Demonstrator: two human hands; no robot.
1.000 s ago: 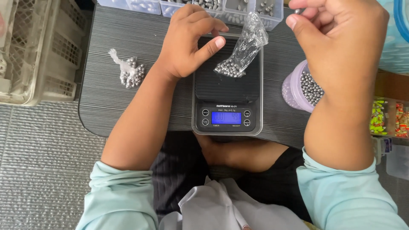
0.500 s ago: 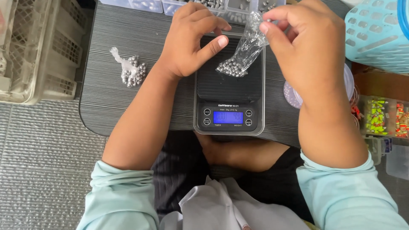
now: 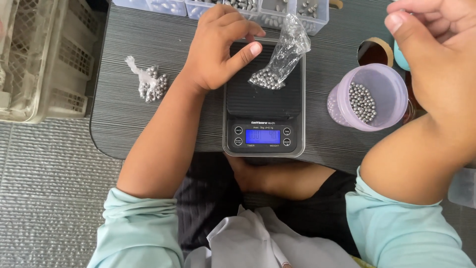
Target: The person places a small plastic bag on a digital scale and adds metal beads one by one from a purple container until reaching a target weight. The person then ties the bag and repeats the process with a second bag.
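Note:
A black digital scale (image 3: 264, 106) with a lit blue display stands on the dark table (image 3: 124, 119). On its platform lies a clear plastic bag (image 3: 285, 52) with small steel balls (image 3: 267, 78) gathered in its lower end. My left hand (image 3: 218, 49) rests on the scale's upper left corner, fingers curled, its thumb stretched toward the bag without touching it. My right hand (image 3: 436, 54) is raised at the upper right, above a purple cup (image 3: 391, 82) of steel balls. It holds no bag. A teal object (image 3: 400, 55) shows partly behind its thumb.
A small tied bag of balls (image 3: 151, 84) lies left of my forearm. A clear compartment box (image 3: 277, 7) with metal parts runs along the far edge. A white plastic crate (image 3: 44, 59) stands to the left. A brown tape roll (image 3: 374, 48) sits behind the cup.
My right hand has let go of the bag's top and moved away to the right, uncovering the purple cup. The bag now lies alone on the scale. My left hand stays put.

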